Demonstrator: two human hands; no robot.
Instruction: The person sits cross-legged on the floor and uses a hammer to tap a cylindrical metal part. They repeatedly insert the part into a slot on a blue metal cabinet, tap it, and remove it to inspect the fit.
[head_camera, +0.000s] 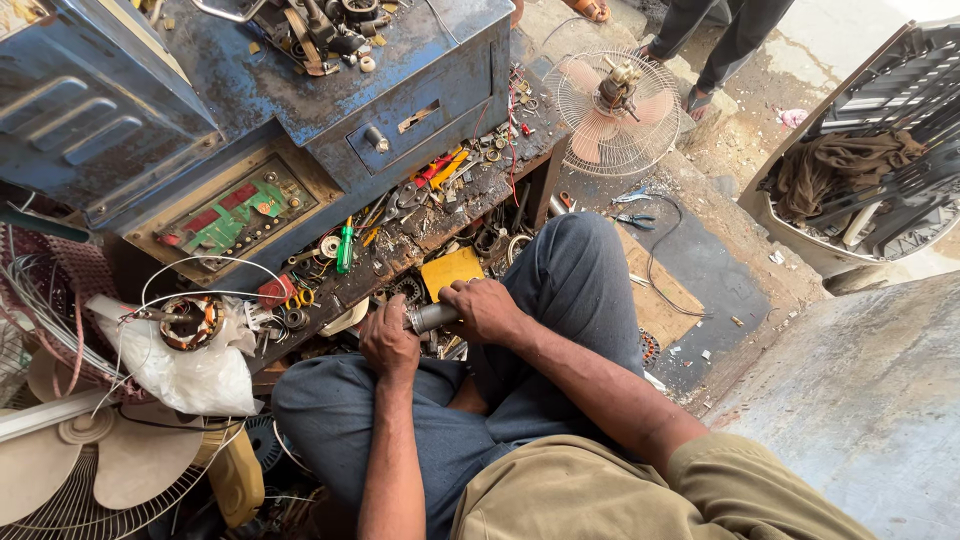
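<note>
I sit cross-legged in blue trousers at a low, cluttered workbench (420, 235). Both hands grip a short grey metal cylinder (430, 317) held level above my lap. My left hand (389, 342) is closed around its left end, and my right hand (487, 309) is closed around its right end. Only the middle of the cylinder shows between the fists. Just beyond the hands a yellow flat piece (452, 270) lies on the bench edge.
A blue metal box with a drawer (400, 110) stands on the bench among screwdrivers, pliers, wires and small parts. A wound coil on a white bag (190, 350) lies left. Fan blades and guard (90, 470) are lower left; another fan (615, 108) and a person's legs (720, 45) stand beyond.
</note>
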